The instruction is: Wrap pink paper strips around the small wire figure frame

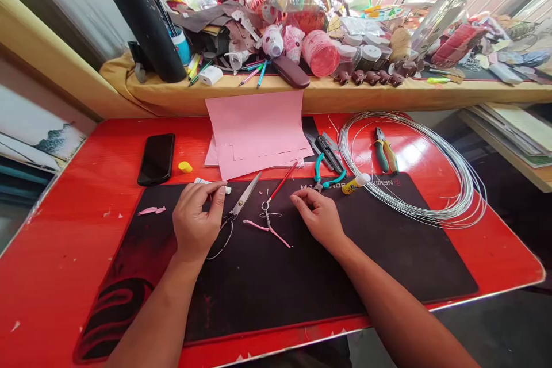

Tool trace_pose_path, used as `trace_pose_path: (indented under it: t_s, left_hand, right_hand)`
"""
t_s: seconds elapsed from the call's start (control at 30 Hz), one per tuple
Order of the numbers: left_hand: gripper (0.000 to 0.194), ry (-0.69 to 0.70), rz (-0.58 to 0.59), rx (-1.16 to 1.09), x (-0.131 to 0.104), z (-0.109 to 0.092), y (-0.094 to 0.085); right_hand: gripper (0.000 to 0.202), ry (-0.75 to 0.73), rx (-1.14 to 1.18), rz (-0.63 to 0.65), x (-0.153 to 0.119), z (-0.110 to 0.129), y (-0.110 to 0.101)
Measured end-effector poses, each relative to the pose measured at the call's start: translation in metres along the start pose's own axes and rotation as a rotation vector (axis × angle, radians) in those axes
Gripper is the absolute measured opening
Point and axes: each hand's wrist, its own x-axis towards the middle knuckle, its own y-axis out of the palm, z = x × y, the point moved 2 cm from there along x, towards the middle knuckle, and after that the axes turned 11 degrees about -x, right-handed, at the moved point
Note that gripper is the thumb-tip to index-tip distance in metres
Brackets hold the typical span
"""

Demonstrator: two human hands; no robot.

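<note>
On the black desk mat lies a small wire figure with a ring at its top, a coiled middle and two pink-wrapped legs. My left hand is left of it, closed, thumb and forefinger tips together. Whatever they may pinch is too small to make out. It covers part of the scissors and a white tube by its fingertips. To the figure's right, my right hand is closed, its thumb and fingertips pressed together; I cannot see anything between them. A red pencil-like stick lies just above the figure.
Pink paper lies behind the mat. Teal pliers, a black utility knife, a glue stick, green-yellow pliers and a wire coil lie to the right. A phone, yellow cap and pink scraps lie left.
</note>
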Motion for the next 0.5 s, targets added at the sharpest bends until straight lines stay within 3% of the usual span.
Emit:
trace_pose_path:
  t_s: [0.5]
  left_hand:
    - [0.014, -0.038, 0.035, 0.001, -0.0041, 0.0010, 0.0047]
  right_hand:
    - [0.029, -0.005, 0.031, 0.032, -0.0009, -0.0001, -0.0004]
